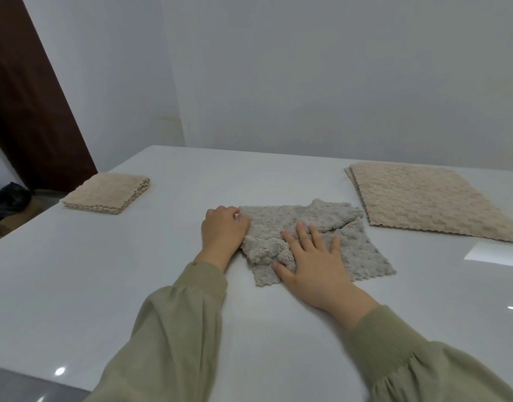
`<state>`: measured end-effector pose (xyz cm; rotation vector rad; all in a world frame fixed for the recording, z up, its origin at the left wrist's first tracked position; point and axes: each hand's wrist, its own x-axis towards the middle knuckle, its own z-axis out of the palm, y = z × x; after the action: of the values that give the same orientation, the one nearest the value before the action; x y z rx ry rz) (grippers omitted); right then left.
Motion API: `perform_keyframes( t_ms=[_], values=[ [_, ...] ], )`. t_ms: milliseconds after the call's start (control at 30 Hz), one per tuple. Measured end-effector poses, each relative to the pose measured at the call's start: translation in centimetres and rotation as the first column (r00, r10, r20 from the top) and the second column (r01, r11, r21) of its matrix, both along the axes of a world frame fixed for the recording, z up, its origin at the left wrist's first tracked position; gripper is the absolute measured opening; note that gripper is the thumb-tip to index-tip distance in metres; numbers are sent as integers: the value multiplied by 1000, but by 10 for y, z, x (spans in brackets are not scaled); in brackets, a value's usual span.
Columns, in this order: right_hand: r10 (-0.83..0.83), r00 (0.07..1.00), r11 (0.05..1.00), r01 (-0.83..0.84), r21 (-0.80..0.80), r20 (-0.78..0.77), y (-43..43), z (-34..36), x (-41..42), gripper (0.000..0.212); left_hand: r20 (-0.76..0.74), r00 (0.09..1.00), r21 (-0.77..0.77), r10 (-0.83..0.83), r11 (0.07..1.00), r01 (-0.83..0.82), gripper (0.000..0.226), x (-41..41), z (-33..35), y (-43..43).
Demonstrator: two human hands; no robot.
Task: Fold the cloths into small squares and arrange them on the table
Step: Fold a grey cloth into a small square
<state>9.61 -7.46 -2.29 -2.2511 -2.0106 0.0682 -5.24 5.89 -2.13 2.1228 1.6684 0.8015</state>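
Centrally on the white table (pixel 104 271), the rumpled grey cloth (pixel 362 250) lies beneath both hands, the right hand (pixel 316 262) pressing flat on its middle with fingers spread, the left hand (pixel 223 230) curling its fingers round the cloth's left edge and gripping it.
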Motion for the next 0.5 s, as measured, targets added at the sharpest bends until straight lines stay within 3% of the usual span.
perform_keyframes(
  t_ms=[67,167,300,400,500],
  values=[
    [1,1000,1000,-1,3,11,0,1,0,72,-111,993,12,27,1000,-26,35,4,1,6],
    [8,1000,1000,-8,6,2,1,0,0,74,-83,996,29,15,1000,-13,13,9,3,14],
    [37,999,998,-37,47,1,0,-1,0,89,-142,985,189,96,980,-69,16,7,4,32],
    [56,998,997,-55,56,-16,-2,0,-1,90,-82,985,230,152,965,-130,23,3,3,40],
    [70,992,995,-62,77,-108,-5,3,1,84,32,998,259,50,964,-56,26,4,4,31]
  ],
)
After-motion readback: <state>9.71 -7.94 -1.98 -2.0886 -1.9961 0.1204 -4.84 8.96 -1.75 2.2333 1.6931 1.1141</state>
